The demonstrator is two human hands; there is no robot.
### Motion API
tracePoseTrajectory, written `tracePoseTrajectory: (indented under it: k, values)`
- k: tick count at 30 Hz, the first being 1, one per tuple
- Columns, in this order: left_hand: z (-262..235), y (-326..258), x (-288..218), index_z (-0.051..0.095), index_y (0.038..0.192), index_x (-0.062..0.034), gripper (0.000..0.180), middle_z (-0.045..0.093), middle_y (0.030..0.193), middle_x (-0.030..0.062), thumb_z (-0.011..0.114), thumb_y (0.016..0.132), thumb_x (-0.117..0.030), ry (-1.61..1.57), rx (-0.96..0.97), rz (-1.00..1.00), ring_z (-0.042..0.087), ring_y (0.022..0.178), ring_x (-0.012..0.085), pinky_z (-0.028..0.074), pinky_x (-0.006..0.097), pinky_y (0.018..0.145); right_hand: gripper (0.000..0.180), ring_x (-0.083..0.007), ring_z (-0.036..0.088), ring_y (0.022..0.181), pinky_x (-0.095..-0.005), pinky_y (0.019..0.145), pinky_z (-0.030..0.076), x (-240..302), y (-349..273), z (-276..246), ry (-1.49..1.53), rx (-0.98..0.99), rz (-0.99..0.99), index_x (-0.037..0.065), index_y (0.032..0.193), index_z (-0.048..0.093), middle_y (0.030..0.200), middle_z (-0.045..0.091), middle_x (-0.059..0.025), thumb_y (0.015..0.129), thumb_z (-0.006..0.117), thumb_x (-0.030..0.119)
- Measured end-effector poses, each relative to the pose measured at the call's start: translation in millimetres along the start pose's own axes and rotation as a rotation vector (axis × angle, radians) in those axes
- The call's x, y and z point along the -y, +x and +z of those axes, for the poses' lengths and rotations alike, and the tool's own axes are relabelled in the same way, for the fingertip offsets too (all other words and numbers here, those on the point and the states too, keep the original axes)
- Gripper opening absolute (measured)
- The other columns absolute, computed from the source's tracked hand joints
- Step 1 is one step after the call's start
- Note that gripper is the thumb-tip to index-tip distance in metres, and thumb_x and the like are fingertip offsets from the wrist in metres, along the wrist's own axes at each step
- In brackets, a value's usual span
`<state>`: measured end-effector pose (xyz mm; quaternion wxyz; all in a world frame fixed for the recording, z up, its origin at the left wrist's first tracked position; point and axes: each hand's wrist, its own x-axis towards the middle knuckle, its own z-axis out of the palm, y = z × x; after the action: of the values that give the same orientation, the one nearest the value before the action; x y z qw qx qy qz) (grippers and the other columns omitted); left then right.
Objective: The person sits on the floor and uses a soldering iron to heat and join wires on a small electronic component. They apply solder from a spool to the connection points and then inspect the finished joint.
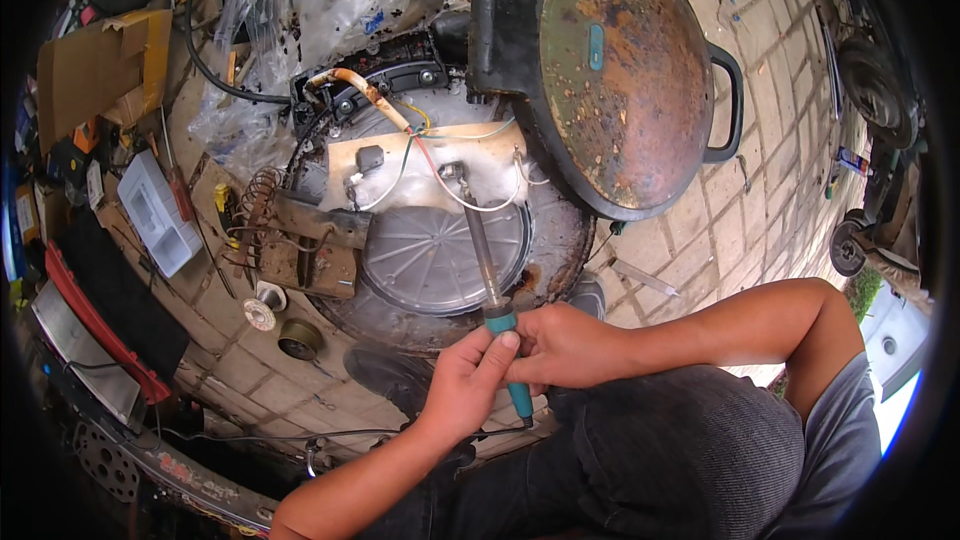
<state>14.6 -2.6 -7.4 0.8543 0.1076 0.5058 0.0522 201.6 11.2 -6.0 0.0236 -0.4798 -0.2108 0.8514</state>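
Observation:
A large soldering iron with a teal handle is gripped by both my hands. My left hand closes round the handle with its thumb on top, and my right hand wraps the same handle from the right. The iron's far end meets a small metal part on a whitish insulating sheet; whether it touches is too small to tell. Green, red, yellow and white wires run over the sheet from a scorched sleeve. Beneath lies the opened round metal base of an appliance.
The appliance's stained round lid stands open at the right, with a black handle. A coiled-spring iron stand, a solder spool and a brass-coloured tin sit left. Beyond are a clear plastic case and cardboard.

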Motion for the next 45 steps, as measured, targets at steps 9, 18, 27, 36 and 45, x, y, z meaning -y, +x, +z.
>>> tracePoseTrajectory:
  k: [9, 18, 27, 36, 45]
  values:
    - [2.8, 1.4, -3.0, 0.06, 0.12, 0.0009, 0.034, 0.066, 0.103, 0.0071, 0.053, 0.104, -0.029, -0.038, 0.037, 0.005, 0.066, 0.089, 0.0149, 0.056, 0.029, 0.077, 0.034, -0.0154, 0.068, 0.059, -0.0293, 0.051, 0.051, -5.1, 0.1, 0.3, -0.044, -0.038, -0.006, -0.005, 0.089, 0.063, 0.068, 0.068, -0.0113, 0.083, 0.073, 0.027]
    - [0.1, 5.4, 0.5, 0.057, 0.123, 0.0022, 0.036, 0.065, 0.106, 0.0105, 0.051, 0.105, -0.029, -0.106, 0.078, -0.035, 0.068, 0.091, 0.0198, 0.058, 0.033, 0.079, 0.036, -0.0167, 0.068, 0.057, -0.03, 0.05, 0.051, -5.1, 0.0, -0.6, -0.068, -0.062, -0.014, -0.005, 0.086, 0.062, 0.065, 0.067, -0.0115, 0.082, 0.074, 0.029]
    - [0.8, 5.4, 2.3, 0.057, 0.122, 0.0014, 0.035, 0.066, 0.105, 0.0104, 0.052, 0.104, -0.029, -0.115, 0.069, -0.054, 0.069, 0.091, 0.02, 0.058, 0.033, 0.079, 0.034, -0.0169, 0.066, 0.053, -0.0311, 0.049, 0.05, -7.4, 0.6, -1.1, -0.104, -0.07, -0.03, -0.005, 0.086, 0.062, 0.062, 0.067, -0.0116, 0.083, 0.071, 0.028]
    - [2.5, 6.0, 4.6, 0.058, 0.123, -0.0003, 0.035, 0.066, 0.104, 0.0072, 0.053, 0.104, -0.029, -0.102, 0.045, -0.029, 0.067, 0.087, 0.0153, 0.056, 0.03, 0.076, 0.033, -0.0179, 0.066, 0.051, -0.0317, 0.049, 0.051, -9.6, 1.8, -2.1, -0.124, -0.077, -0.05, -0.005, 0.085, 0.063, 0.062, 0.067, -0.0123, 0.083, 0.07, 0.027]
    - [2.6, 7.7, 3.0, 0.061, 0.12, -0.0009, 0.034, 0.066, 0.102, 0.0039, 0.054, 0.104, -0.031, -0.084, 0.057, -0.015, 0.064, 0.086, 0.0108, 0.053, 0.026, 0.075, 0.032, -0.0183, 0.068, 0.055, -0.0327, 0.051, 0.053, -9.9, 2.5, -1.8, -0.113, -0.092, -0.062, -0.006, 0.085, 0.063, 0.064, 0.068, -0.0124, 0.083, 0.07, 0.026]
